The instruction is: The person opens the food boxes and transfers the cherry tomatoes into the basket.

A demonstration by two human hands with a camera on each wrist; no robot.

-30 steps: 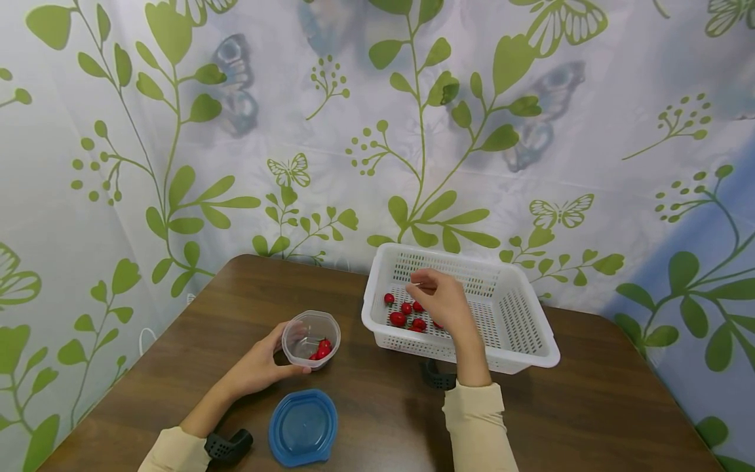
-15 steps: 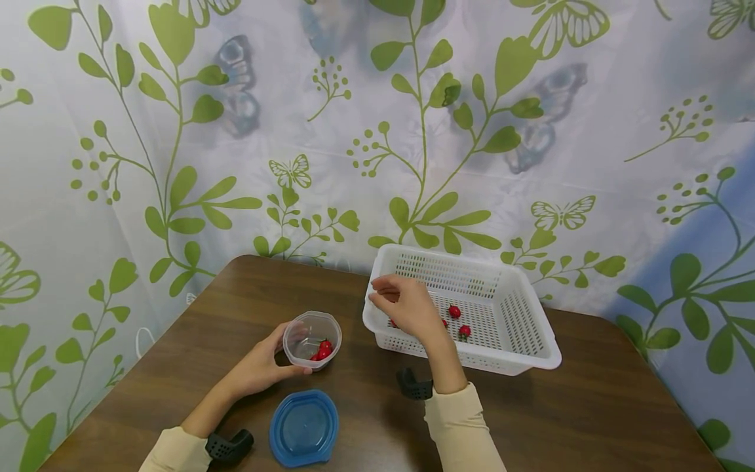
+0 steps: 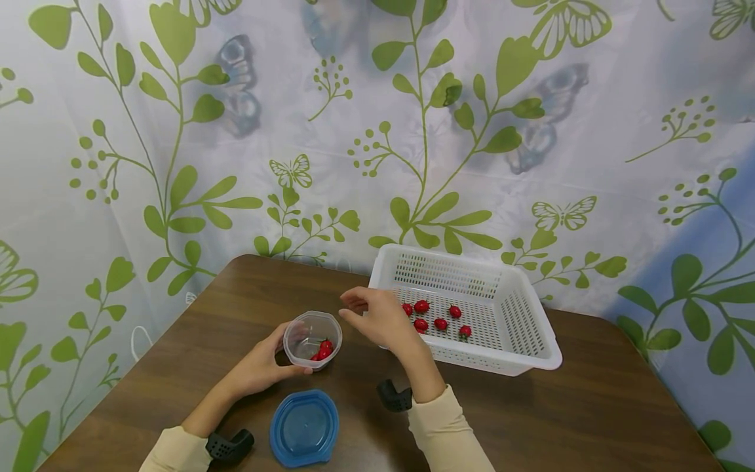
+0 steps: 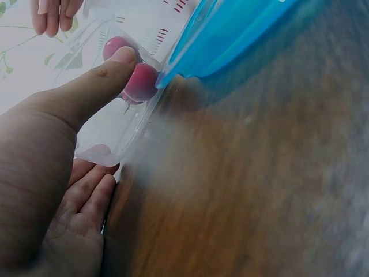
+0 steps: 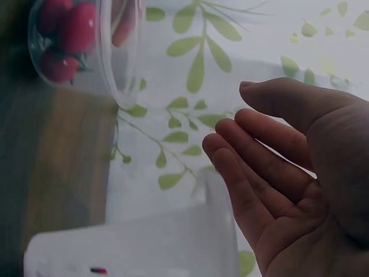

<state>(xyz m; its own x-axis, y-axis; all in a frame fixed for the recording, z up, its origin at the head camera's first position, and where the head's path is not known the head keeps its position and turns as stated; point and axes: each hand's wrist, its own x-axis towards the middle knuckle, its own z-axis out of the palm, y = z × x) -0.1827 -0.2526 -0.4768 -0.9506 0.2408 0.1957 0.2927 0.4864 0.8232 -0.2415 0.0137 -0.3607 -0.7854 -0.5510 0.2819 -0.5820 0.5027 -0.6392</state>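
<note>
My left hand (image 3: 256, 368) holds a clear plastic tub (image 3: 297, 334) from its left side, the thumb at the front and the fingers behind. Cherry tomatoes (image 3: 323, 350) lie at the bottom of the tub; in the right wrist view these tomatoes (image 5: 76, 29) show through the wall, with bits of green stem. Between the tub and a white basket hovers my right hand (image 3: 383, 319), its fingers loosely bent. In the right wrist view that hand (image 5: 288, 179) has nothing between thumb and fingers. More cherry tomatoes (image 3: 440, 324) lie in the basket, partly hidden by the right hand.
The white perforated basket (image 3: 525, 318) stands at the back right of the wooden table (image 3: 566, 419). A blue lid (image 3: 303, 429) lies in front of the tub. Behind the table hangs a leaf-patterned cloth (image 3: 330, 216).
My right hand has moved left from over the basket towards the tub, uncovering more tomatoes in the basket. The left hand and the tub stay in place.
</note>
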